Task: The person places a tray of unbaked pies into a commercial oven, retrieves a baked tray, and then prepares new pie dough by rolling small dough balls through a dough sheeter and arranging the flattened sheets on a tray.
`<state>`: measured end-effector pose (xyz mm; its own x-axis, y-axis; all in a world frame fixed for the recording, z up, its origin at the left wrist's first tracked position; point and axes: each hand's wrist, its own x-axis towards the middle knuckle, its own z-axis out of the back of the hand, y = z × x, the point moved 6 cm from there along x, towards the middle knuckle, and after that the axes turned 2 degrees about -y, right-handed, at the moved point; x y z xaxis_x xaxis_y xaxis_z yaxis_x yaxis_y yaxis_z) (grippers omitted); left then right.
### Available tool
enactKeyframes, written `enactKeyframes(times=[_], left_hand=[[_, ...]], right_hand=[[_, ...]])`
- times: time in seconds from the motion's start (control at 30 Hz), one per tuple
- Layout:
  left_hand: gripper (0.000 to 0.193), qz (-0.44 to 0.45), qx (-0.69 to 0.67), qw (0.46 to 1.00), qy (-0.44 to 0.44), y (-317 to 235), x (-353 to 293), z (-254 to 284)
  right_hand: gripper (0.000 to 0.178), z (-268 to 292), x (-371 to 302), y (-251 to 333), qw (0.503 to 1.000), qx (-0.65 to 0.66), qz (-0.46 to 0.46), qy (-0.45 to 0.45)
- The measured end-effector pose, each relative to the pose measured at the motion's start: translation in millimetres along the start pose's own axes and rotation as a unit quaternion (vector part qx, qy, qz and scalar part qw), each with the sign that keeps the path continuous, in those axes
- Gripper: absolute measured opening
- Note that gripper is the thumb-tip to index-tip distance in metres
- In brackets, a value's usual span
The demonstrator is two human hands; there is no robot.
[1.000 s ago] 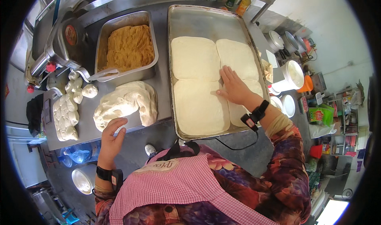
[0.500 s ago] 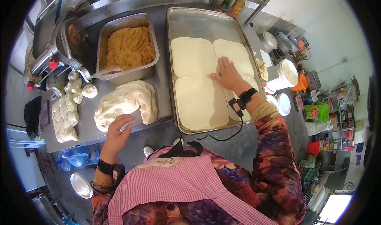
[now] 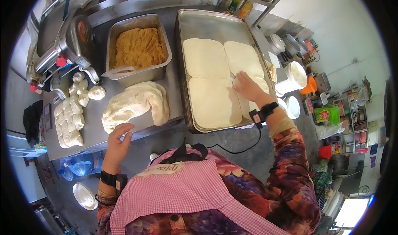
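A large metal baking tray (image 3: 209,23) holds several flat, pale squares of dough (image 3: 213,104), laid edge to edge. My right hand (image 3: 247,87) rests palm down, fingers out, on the near right sheet, by the seam with the one behind it. It grips nothing. My left hand (image 3: 117,143) hovers by the table's front edge, empty, thumb apart from the fingers. Just beyond it lies a big soft lump of dough (image 3: 134,104). Small dough balls (image 3: 69,119) sit packed together farther left.
Behind the lump stands a deep metal pan (image 3: 169,54) of brown filling (image 3: 139,48), with a clear scraper (image 3: 120,71) on its near rim. A metal machine (image 3: 68,40) occupies the table's back left. White buckets (image 3: 297,75) are right of the tray; large water bottles (image 3: 81,164) are below left.
My right hand has slid nearer to me, from the seam of the far right sheet onto the near right one. My left hand has dropped slightly, still empty.
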<state>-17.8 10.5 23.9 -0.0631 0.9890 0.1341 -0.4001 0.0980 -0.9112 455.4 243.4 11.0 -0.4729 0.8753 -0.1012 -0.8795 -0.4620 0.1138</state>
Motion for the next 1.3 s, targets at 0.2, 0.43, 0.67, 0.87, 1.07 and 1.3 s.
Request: enactKeyframes(times=[0.2, 0.43, 0.67, 0.87, 1.07, 1.3], left_hand=[[0.020, -0.023, -0.003, 1.000, -0.003, 14, -17, 31], [0.018, 0.009, -0.039, 0.999, 0.016, 35, -32, 63], [0.030, 0.027, 0.046, 0.998, 0.028, 88, -62, 123], [0.040, 0.048, 0.216, 0.969, -0.105, 163, -28, 202], [0.042, 0.033, 0.488, 0.856, -0.167, 210, 47, 226], [0.030, 0.094, 0.525, 0.843, -0.071, 238, 91, 251]], right_hand=[[0.070, 1, -20, 28, 0.991, 0.081, -0.107, -0.003], [0.059, -13, -6, 60, 0.996, 0.030, -0.086, 0.020], [0.045, 35, -52, 126, 0.942, 0.253, -0.137, -0.174], [0.040, 78, -98, 260, 0.926, 0.258, -0.016, -0.274], [0.039, 98, -106, 354, 0.954, 0.148, 0.041, -0.256], [0.028, 93, -120, 387, 0.966, 0.133, 0.054, -0.215]])
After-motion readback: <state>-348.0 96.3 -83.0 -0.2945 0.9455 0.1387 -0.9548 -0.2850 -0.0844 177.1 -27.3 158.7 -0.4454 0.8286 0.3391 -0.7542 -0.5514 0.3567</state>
